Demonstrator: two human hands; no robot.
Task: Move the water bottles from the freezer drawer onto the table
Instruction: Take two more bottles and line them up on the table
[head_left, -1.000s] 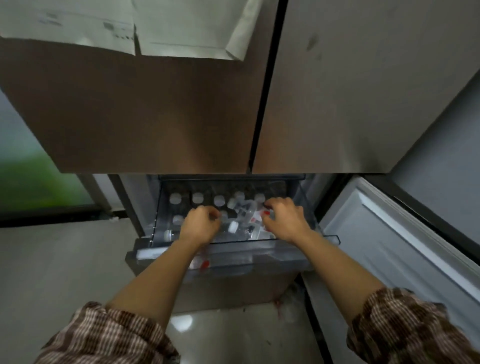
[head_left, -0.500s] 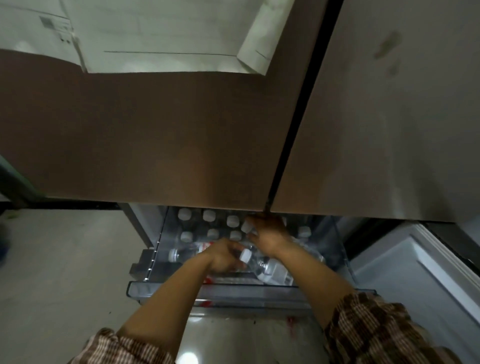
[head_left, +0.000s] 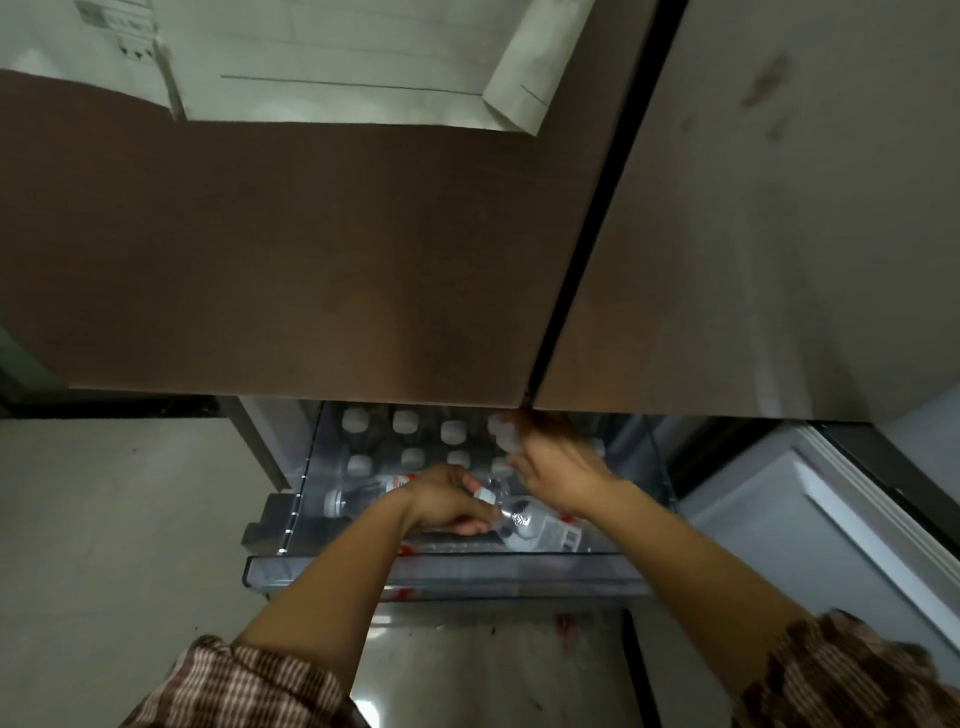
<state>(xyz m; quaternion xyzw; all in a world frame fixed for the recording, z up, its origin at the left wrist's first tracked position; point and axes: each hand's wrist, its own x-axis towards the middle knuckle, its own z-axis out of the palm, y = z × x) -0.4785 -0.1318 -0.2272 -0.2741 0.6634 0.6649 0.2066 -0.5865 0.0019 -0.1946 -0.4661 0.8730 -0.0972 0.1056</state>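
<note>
A clear plastic lying bottle (head_left: 535, 527), ribbed and with a printed label, is seen on its side near the front of the freezer drawer (head_left: 447, 574), in the lower middle of the frame. Its white cap is pointed to the upper left, and its neck is gripped by the curled fingers of the left hand (head_left: 447, 501). Just above and to the right, a capped bottle (head_left: 503, 439) is held by the right hand (head_left: 563, 473). The fingers are curled round it below its pale round cap, though this part is blurred and partly hidden under the edge of the door above. Behind both hands, upright water bottles (head_left: 405, 421) are ranged in rows at the back of the drawer, and only their round white caps and clear shoulders are shown. A second fallen bottle (head_left: 363, 493) with a red-printed label is laid on its side at the left of the drawer, its cap turned left. The drawer is made of translucent grey plastic with a straight front wall. Checked brown sleeves (head_left: 244, 686) are pushed up on both forearms. The upper frame is filled by a smooth brown fridge door (head_left: 311, 260) and, to its right, a grey door (head_left: 779, 234) marked with dark smudges. White paper sheets (head_left: 337, 57), one with a curled corner, are fixed at the top. A pale floor (head_left: 104, 519) is seen at lower left.
</note>
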